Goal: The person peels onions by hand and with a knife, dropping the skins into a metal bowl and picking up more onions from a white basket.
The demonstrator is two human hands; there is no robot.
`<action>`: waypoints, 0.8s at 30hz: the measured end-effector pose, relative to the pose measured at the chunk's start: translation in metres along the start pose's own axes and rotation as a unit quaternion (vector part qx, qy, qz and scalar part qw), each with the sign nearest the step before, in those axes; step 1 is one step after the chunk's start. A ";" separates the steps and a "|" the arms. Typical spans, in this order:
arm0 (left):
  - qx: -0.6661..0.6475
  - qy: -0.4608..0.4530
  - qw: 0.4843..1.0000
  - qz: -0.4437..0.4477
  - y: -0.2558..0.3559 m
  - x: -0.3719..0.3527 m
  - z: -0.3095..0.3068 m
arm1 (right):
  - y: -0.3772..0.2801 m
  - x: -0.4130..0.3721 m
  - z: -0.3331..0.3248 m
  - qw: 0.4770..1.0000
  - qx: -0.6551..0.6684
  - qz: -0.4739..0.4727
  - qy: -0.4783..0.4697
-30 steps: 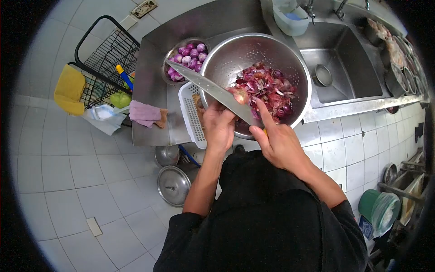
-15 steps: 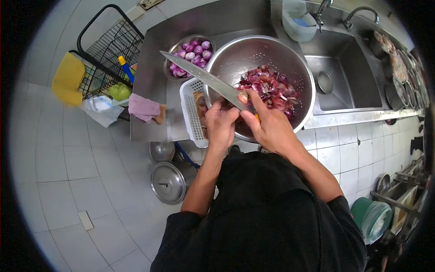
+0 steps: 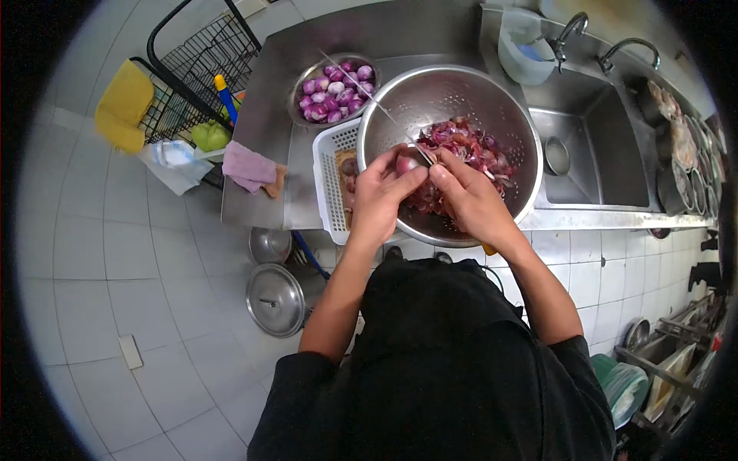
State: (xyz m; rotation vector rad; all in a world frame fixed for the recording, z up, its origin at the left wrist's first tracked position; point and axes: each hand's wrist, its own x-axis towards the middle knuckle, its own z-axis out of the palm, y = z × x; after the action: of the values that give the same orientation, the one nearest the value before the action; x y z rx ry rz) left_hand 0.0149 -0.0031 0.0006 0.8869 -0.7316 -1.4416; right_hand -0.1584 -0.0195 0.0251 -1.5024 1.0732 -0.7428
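Hold the shallot (image 3: 405,164) above the colander (image 3: 430,88) with left hand (image 3: 380,198) closed around it, right hand (image 3: 470,201) gripping the knife (image 3: 377,106) firmly, and lift only thin skin, thumb away from the edge.

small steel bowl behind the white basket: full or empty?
Full, or close to it: the small steel bowl holds a heap of purple shallots up to its rim, and none of its bottom shows.

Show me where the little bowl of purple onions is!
In the head view, the little bowl of purple onions sits on the steel counter, upper left of the big colander and just behind the white basket.
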 end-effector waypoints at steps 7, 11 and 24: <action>0.045 0.049 0.998 0.024 0.000 0.002 -0.004 | -0.024 -0.005 -0.014 0.970 0.191 0.131 -0.078; -0.002 0.009 1.000 0.018 0.004 -0.006 -0.012 | -0.013 0.004 -0.025 0.972 0.180 0.139 -0.057; -0.091 -0.018 0.996 0.020 0.009 -0.014 -0.023 | 0.001 0.010 -0.028 0.986 0.112 0.126 -0.007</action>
State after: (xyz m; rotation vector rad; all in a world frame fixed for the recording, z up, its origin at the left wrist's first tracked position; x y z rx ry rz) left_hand 0.0387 0.0121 -0.0022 0.7048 -0.6298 -1.4667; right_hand -0.1793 -0.0396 0.0288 -1.1550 1.1061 -0.6502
